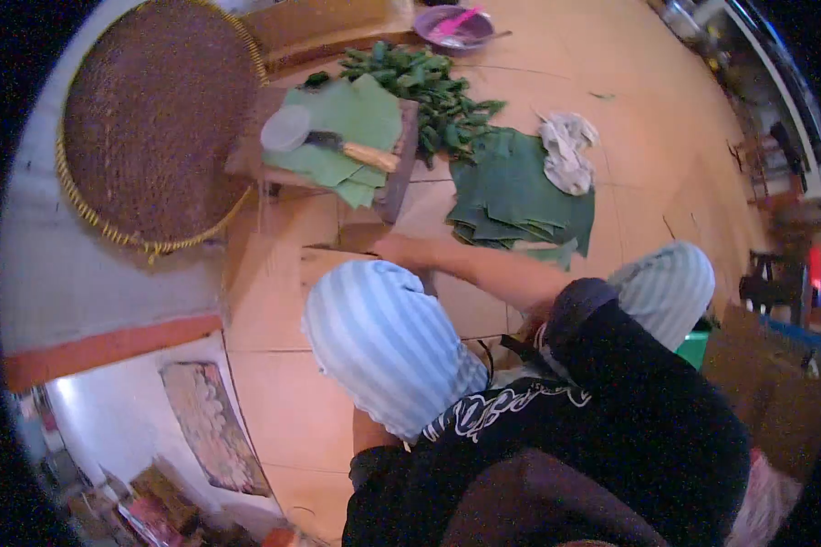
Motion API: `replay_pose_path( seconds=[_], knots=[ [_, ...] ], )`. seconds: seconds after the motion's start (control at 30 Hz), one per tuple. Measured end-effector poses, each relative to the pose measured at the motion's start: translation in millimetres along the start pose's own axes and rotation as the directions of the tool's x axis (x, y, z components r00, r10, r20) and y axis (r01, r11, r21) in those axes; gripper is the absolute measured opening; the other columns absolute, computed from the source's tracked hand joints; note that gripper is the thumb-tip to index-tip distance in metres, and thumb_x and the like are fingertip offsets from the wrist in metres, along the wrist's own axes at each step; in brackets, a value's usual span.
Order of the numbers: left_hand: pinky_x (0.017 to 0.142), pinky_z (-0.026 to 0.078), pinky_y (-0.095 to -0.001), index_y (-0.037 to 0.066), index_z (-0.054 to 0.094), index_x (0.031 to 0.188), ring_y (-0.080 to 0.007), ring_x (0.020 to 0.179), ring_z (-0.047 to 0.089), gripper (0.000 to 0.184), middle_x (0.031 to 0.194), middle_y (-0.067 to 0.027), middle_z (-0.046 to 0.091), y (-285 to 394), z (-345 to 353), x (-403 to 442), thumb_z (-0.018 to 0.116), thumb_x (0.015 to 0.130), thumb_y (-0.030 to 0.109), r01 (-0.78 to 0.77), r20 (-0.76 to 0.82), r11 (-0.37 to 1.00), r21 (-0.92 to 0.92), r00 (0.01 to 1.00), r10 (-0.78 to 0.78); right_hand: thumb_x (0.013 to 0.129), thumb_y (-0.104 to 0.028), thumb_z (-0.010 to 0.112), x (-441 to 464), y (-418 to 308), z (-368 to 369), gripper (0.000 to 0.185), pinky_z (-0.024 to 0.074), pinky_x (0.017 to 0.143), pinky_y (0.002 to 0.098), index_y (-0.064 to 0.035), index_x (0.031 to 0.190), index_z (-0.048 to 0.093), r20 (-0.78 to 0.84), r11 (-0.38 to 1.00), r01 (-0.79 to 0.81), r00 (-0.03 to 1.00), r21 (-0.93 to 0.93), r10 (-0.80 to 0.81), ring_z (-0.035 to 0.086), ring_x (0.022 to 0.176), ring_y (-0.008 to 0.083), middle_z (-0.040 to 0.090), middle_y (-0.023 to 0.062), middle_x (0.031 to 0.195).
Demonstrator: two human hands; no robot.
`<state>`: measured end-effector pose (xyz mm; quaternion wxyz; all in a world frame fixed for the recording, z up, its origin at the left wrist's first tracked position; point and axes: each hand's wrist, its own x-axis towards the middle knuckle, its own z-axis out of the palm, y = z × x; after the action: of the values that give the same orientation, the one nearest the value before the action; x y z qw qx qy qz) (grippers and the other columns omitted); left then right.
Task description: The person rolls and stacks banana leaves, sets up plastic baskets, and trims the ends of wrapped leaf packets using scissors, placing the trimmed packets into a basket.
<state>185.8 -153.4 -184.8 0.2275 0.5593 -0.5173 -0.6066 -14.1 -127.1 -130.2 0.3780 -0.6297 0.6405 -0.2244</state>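
Note:
My right hand [394, 249] reaches across in front of my raised knee, low over the tiled floor. It is blurred and partly behind the knee, so its fingers cannot be made out. Close to it lies a flat tan piece [324, 264] with a thin dark edge. My left hand is hidden behind the striped trouser leg; only part of the left forearm [372, 431] shows. Beyond my right hand stands a low wooden stool [409, 150] bearing cut green leaves [360, 109], a knife with a wooden handle [371, 157] and a round translucent tub [285, 129].
Behind the stool is a heap of small green leaf bundles [429, 91]. Right of it, dark green leaf sheets [506, 187] lie stacked under a white cloth [568, 150]. A purple basin [453, 39] stands farther back. A round woven tray [160, 118] leans at left.

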Motion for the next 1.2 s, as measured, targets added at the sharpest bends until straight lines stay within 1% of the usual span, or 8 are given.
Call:
replay_pose_path(
  seconds=[0.23, 0.33, 0.47, 0.6, 0.73, 0.9, 1.03, 1.2],
  knots=[
    [0.079, 0.044, -0.0285, 0.0, 0.056, 0.104, -0.0176, 0.09, 0.056, 0.026, 0.097, -0.0119, 0.06, 7.1, -12.7, 30.0, 0.051, 0.084, 0.015, 0.049, -0.062, 0.997, -0.066, 0.997, -0.053, 0.076, -0.026, 0.057, -65.3, 93.7, 8.2, 0.028, 0.0464, 0.065, 0.0372, -0.0031, 0.092, 0.061, -0.47, 0.966, -0.191, 0.846, 0.175, 0.253, 0.06, 0.072, 0.026, 0.063, 0.015, 0.081],
    [0.079, 0.044, -0.0285, 0.0, 0.056, 0.104, -0.0177, 0.09, 0.056, 0.026, 0.097, -0.012, 0.06, 15.7, -33.3, 49.2, 0.051, 0.084, 0.015, 0.035, -0.139, 0.991, -0.132, 0.989, -0.054, 0.078, -0.024, 0.056, -130.8, 148.5, -14.6, 0.025, 0.0463, 0.063, 0.0325, -0.003, 0.088, 0.063, -0.472, 0.648, -0.633, 0.456, 0.424, 0.754, 0.061, 0.069, 0.0175, 0.064, 0.0107, 0.076],
    [0.079, 0.044, -0.0286, 0.0, 0.056, 0.104, -0.0178, 0.091, 0.056, 0.026, 0.097, -0.0122, 0.06, 28.4, -57.1, 66.2, 0.051, 0.084, 0.015, 0.003, -0.228, 0.977, -0.215, 0.972, -0.053, 0.079, -0.017, 0.053, -200.3, 205.0, -18.6, 0.019, 0.0472, 0.056, 0.0334, -0.0012, 0.085, 0.062, -0.725, 0.597, -0.745, 0.231, 0.297, 0.649, 0.06, 0.068, 0.0208, 0.061, 0.0092, 0.069],
    [0.079, 0.044, -0.0286, 0.0, 0.056, 0.104, -0.0179, 0.091, 0.056, 0.026, 0.098, -0.0123, 0.06, 29.4, -64.8, 69.3, 0.051, 0.084, 0.016, 0.017, -0.253, 0.97, -0.243, 0.964, -0.08, 0.08, -0.015, 0.049, -215.5, 232.8, 0.2, 0.02, 0.0498, 0.057, 0.0383, -0.0002, 0.092, 0.052, -0.3, 0.308, -0.233, 0.071, 0.922, 0.951, 0.058, 0.07, 0.0271, 0.055, 0.0145, 0.078],
    [0.08, 0.044, -0.0287, -0.001, 0.056, 0.104, -0.018, 0.092, 0.056, 0.026, 0.098, -0.0124, 0.059, 11.7, -51.5, 52.1, 0.051, 0.084, 0.016, 0.116, -0.202, 0.97, -0.212, 0.966, -0.16, 0.081, -0.014, 0.046, -214.1, 221.5, 12.3, 0.024, 0.0524, 0.057, 0.0431, 0.0007, 0.1, 0.042, 0.009, -0.019, 0.381, 0.028, 0.925, 1.0, 0.056, 0.072, 0.0334, 0.049, 0.0197, 0.088],
    [0.08, 0.044, -0.0287, -0.001, 0.056, 0.104, -0.0182, 0.092, 0.056, 0.026, 0.098, -0.0126, 0.059, 4.0, -32.6, 12.5, 0.05, 0.084, 0.016, 0.237, -0.13, 0.957, -0.165, 0.957, -0.259, 0.084, -0.025, 0.046, -227.7, 264.8, 53.6, 0.029, 0.0477, 0.067, 0.0469, -0.0032, 0.102, 0.041, -0.223, 0.149, 0.308, 0.222, 0.94, 0.949, 0.053, 0.075, 0.0304, 0.047, 0.0169, 0.091],
    [0.08, 0.044, -0.0287, -0.001, 0.056, 0.104, -0.0183, 0.093, 0.056, 0.026, 0.099, -0.0128, 0.059, 32.2, -30.6, -27.5, 0.05, 0.085, 0.016, 0.274, -0.103, 0.949, -0.153, 0.951, -0.291, 0.083, -0.034, 0.048, -216.3, 257.1, 31.5, 0.028, 0.0428, 0.074, 0.0463, -0.0089, 0.095, 0.044, 0.216, -0.303, 0.646, 0.213, 0.7, 0.953, 0.05, 0.075, 0.0263, 0.047, 0.0124, 0.089],
    [0.08, 0.044, -0.0288, -0.001, 0.055, 0.104, -0.0185, 0.093, 0.056, 0.026, 0.099, -0.013, 0.059, 161.4, -19.8, -73.1, 0.05, 0.085, 0.016, 0.071, -0.126, 0.994, -0.089, 0.989, -0.082, 0.078, -0.042, 0.055, -214.3, 236.1, 13.6, 0.037, 0.0405, 0.074, 0.048, -0.0113, 0.098, 0.046, 0.201, -0.34, 0.691, 0.276, 0.639, 0.94, 0.048, 0.081, 0.023, 0.049, 0.0082, 0.091]
  ],
)
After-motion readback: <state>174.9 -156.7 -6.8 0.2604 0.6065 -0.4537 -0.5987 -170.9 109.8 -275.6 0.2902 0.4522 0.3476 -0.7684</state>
